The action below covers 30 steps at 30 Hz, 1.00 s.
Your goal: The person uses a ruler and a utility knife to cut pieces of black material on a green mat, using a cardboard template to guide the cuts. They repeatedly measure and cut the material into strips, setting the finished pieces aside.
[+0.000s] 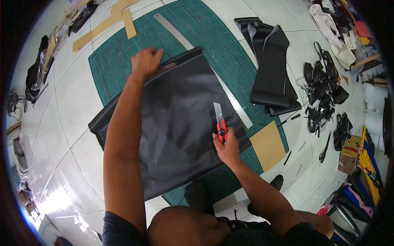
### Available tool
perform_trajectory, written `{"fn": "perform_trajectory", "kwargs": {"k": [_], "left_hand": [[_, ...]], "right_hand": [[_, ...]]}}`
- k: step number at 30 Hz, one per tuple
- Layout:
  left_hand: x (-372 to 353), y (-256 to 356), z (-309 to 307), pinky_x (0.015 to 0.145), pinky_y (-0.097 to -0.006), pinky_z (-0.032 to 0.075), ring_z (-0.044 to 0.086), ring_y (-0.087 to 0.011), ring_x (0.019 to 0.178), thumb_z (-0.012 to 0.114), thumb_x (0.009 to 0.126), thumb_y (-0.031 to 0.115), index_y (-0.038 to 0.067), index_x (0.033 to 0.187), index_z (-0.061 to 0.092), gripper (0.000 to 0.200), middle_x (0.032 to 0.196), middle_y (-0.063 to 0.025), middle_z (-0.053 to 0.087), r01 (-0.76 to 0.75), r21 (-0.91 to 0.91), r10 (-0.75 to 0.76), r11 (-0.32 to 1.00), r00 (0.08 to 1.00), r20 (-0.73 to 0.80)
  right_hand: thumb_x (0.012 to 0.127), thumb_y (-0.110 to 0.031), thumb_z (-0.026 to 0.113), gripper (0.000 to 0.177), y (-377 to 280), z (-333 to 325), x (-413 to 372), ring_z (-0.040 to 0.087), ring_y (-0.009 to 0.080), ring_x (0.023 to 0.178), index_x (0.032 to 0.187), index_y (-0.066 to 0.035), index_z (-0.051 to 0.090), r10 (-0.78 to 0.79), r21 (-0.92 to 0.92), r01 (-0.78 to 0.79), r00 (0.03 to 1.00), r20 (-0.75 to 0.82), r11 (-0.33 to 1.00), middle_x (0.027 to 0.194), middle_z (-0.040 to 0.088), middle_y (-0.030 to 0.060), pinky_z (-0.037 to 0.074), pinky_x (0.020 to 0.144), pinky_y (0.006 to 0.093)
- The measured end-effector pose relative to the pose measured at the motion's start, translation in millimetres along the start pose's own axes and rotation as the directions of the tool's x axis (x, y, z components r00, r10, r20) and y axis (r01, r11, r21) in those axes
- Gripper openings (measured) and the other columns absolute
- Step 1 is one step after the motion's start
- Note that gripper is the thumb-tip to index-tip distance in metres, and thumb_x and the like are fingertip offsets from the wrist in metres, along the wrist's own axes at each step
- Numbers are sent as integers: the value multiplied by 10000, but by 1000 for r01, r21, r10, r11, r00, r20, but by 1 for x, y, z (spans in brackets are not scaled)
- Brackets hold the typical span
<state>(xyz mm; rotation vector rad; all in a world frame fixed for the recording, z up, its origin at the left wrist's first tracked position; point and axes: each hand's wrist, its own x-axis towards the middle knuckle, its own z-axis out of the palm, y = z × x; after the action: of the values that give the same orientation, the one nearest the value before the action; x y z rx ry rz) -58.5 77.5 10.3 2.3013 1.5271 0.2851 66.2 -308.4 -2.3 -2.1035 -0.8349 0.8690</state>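
A large black sheet [176,119], dull and slightly wrinkled, covers much of the green cutting mat [230,45] on the floor. Its far edge is folded or rolled over. My left hand [146,62] is closed at that far edge, with its fingertips partly hidden. In my right hand [227,148] is a red utility knife [221,128], its blade extended and pointing away from me above the sheet. A long steel ruler [174,31] lies slantwise on the mat. The sheet's corner covers its middle, and its near end shows right of the sheet.
Folded black material [269,65] lies to the right, partly on the mat. A tan cardboard square [269,146] is at the mat's right edge. Black scraps [322,90] and a small box [350,153] are farther right. Cardboard strips [98,33] lie at the far left.
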Motion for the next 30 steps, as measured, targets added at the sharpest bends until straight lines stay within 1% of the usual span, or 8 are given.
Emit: {"fn": "perform_trajectory", "kwargs": {"k": [8,11,16,21,23,26,27,30], "left_hand": [[7,-15,-4,830,-515,505,656,-457,939,462,978,515,31,912,721,553,931,-252,697,50,-99,-70,994,976,-206],[11,-55,-33,813,-498,511,662,-451,914,463,975,543,31,908,729,581,918,-253,697,153,-249,-254,956,857,-448],[-24,-177,-101,797,-432,501,676,-304,840,498,929,637,-11,908,726,688,865,-180,716,397,-403,-562,825,660,-498],[-186,-327,-130,842,-488,508,676,-370,987,403,876,789,4,1050,725,866,1066,-206,716,758,58,-671,649,607,-425],[-265,-324,-144,846,-506,499,670,-402,970,364,888,789,-16,993,737,894,1005,-232,723,838,-145,-825,526,462,-326],[-361,-358,-132,777,-480,516,687,-370,854,392,918,738,-43,930,743,856,900,-231,722,854,-278,-888,440,367,-278],[-387,-366,-123,766,-471,517,685,-358,834,403,923,726,-54,921,738,849,881,-223,720,859,-302,-902,412,338,-270],[-418,-330,-115,775,-459,517,688,-355,861,409,932,712,-62,934,732,839,910,-226,723,904,-330,-952,273,205,-225]], "right_hand": [[905,-247,699,312,-4,0,-1,646,389,810,1028,-24,519,-53,-47,52,998,-28,998,861,627,183,490,717,471],[903,-243,698,309,-2,0,-1,646,399,818,1023,-23,517,-59,-43,58,998,-35,997,866,629,191,490,722,476],[897,-240,697,323,-5,1,0,639,425,835,1041,-19,512,-100,-96,95,994,-47,991,883,630,205,491,732,492],[894,-250,698,355,-3,-3,1,608,437,951,1055,-7,496,-90,-87,95,994,60,992,991,591,236,476,810,497],[908,-239,693,342,-5,-12,5,650,348,871,1069,-17,489,-91,-152,111,986,138,982,969,609,193,515,739,454],[927,-222,680,347,-8,-20,13,664,223,749,1127,-21,479,127,214,-205,935,331,955,914,628,128,538,619,373],[939,-211,667,372,-16,-26,15,648,146,673,1184,-17,464,106,244,-184,947,302,952,865,632,83,531,542,306],[935,-217,671,410,-21,-45,31,660,163,690,1218,-10,459,8,194,-43,984,177,980,849,628,82,540,563,315]]}}
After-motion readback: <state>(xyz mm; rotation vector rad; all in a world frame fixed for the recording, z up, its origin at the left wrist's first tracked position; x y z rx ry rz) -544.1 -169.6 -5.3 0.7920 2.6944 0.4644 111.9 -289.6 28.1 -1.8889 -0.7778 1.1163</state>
